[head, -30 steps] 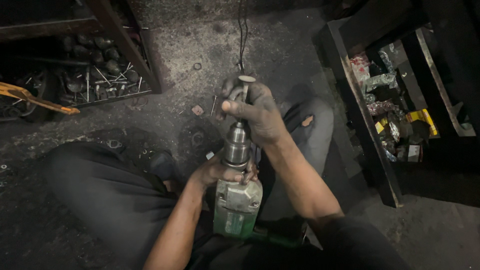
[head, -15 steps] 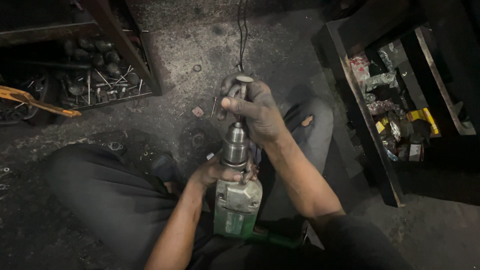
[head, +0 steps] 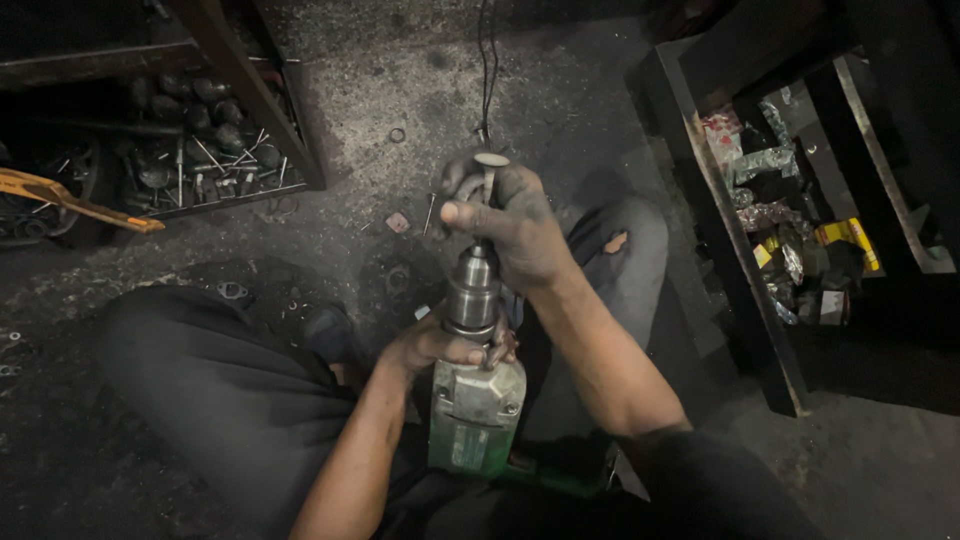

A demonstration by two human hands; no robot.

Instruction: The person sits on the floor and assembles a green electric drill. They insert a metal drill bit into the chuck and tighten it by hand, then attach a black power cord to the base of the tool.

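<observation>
Sitting cross-legged on a grimy concrete floor (head: 560,110), the person had a green electric drill (head: 475,410) standing nose-up between the knees, right in front of the body. The left hand (head: 440,348) was wrapped shut around the neck of the drill, just under the steel chuck (head: 473,290), fingers curled tight against the housing. The right hand (head: 505,225) sat directly above it, closed loosely over the top of the chuck, with the thumb sticking out to the left and the fingertips pinching a thin metal stem with a flat round head (head: 489,165) that poked up out of the chuck. So the drill was basically sandwiched: one hand low, one hand high, both touching it. Couldn't tell how deep the stem went into the chuck, the hand covered that part. A black cord (head: 487,60) ran away across the floor. Off to the left was a tray of bolts and scrap (head: 200,150), and to the right a dark rack (head: 740,250) stuffed with crumpled wrappers.
</observation>
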